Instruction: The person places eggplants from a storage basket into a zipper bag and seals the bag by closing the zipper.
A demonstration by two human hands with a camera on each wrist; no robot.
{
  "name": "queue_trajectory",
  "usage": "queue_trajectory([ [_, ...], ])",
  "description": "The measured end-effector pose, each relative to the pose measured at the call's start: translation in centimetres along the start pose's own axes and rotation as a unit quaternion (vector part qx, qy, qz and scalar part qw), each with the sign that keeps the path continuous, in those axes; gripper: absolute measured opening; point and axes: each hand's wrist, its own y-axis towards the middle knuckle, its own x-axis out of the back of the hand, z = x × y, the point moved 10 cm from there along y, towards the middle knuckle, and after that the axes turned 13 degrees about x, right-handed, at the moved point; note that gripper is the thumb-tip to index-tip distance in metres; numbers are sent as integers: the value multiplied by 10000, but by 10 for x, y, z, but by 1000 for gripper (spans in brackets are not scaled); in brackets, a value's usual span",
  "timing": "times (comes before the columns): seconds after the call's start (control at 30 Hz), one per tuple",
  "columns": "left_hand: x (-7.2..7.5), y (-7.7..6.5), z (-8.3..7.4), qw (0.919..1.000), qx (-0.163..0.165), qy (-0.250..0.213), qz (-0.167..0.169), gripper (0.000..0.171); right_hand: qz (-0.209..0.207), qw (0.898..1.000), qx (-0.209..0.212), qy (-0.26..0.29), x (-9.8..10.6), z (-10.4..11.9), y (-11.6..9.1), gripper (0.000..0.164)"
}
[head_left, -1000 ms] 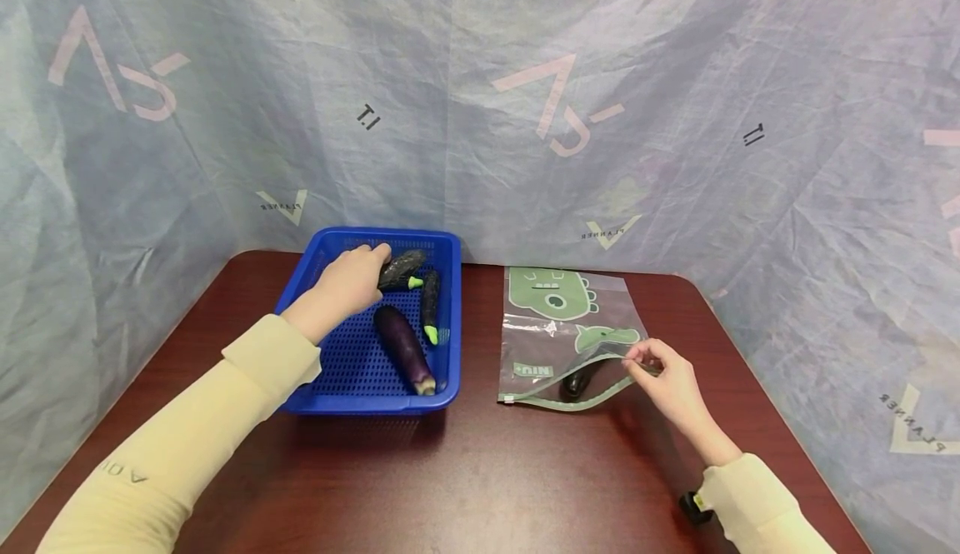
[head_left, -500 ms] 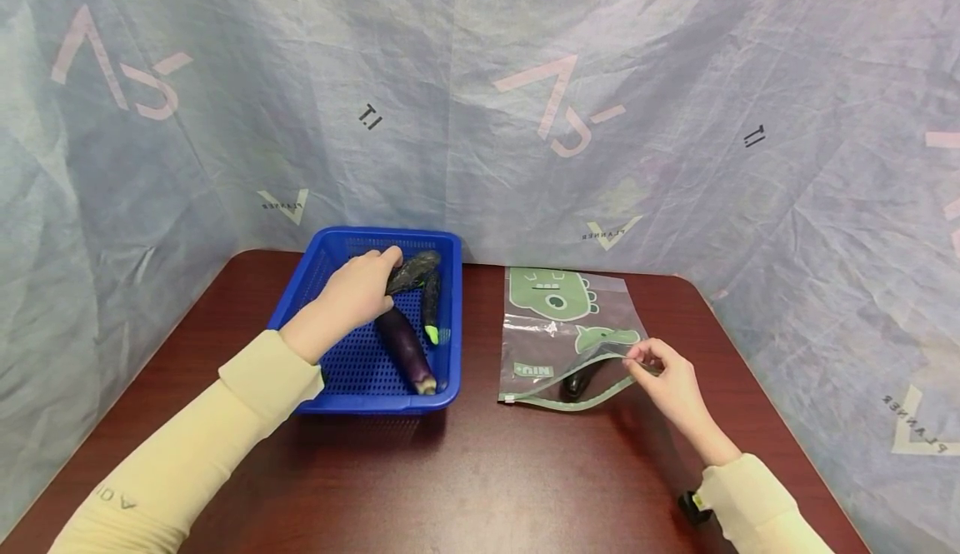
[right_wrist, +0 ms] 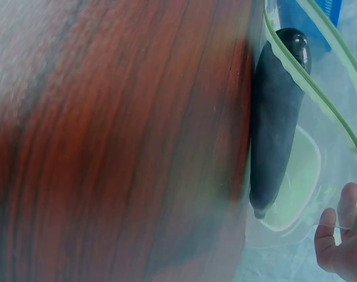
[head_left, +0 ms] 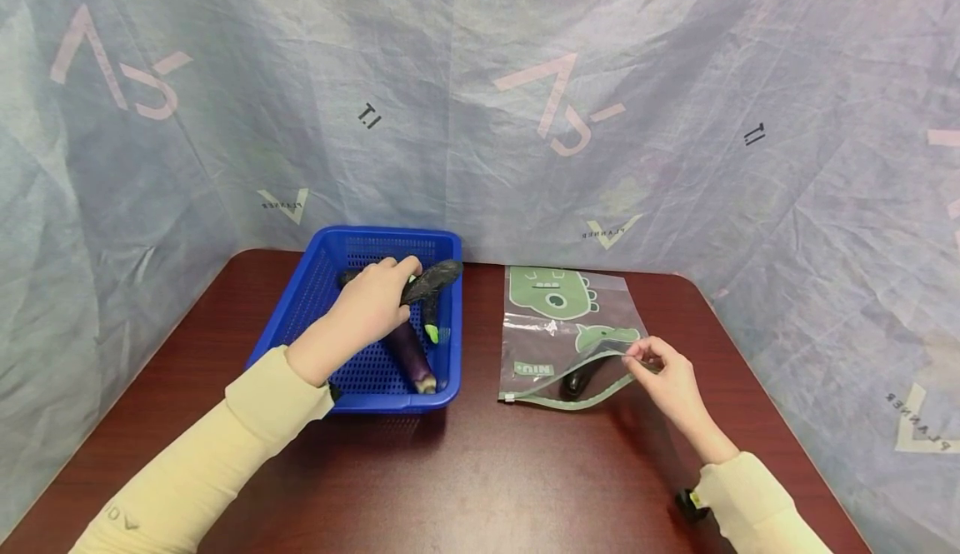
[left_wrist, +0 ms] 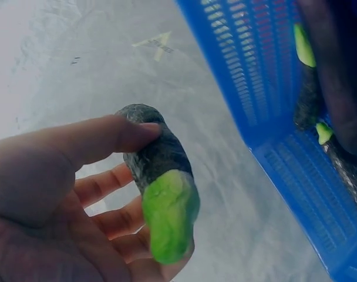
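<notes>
My left hand (head_left: 367, 302) grips a dark, bumpy cucumber (head_left: 438, 279) above the blue basket (head_left: 454, 337). In the left wrist view its bright green end (left_wrist: 169, 217) shows, with the thumb across the dark part. A purple eggplant (head_left: 408, 358) and a cucumber (head_left: 430, 319) lie in the basket; another dark vegetable (head_left: 347, 277) is partly hidden behind the hand. On the right, my right hand (head_left: 666, 377) pinches the mouth edge of a clear zip bag (head_left: 528, 337), holding it parted. Inside the bag lies a dark, smooth eggplant (right_wrist: 275, 123).
Both containers are on a dark red wooden table (head_left: 517, 479), the basket left and the bag lying flat at right. A grey printed cloth (head_left: 450, 121) hangs behind and at both sides. The bag's white slider (head_left: 508, 397) sits at its near left corner.
My left hand has raised the cucumber from among the others and shifted right and nearer, the cucumber now over the basket's right side. The right hand and bag have stayed in place.
</notes>
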Motion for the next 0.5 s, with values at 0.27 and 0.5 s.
queue_trajectory([
  [0.27, 5, -15, -24, 9989, -347, -216, -239, 45, 18, 10000, -13, 83, 1, 7, 1, 10],
  [0.5, 5, -31, -47, 9970, -622, -303, -336, 43, 13, 10000, -30, 80, 2, 14, 3, 10],
])
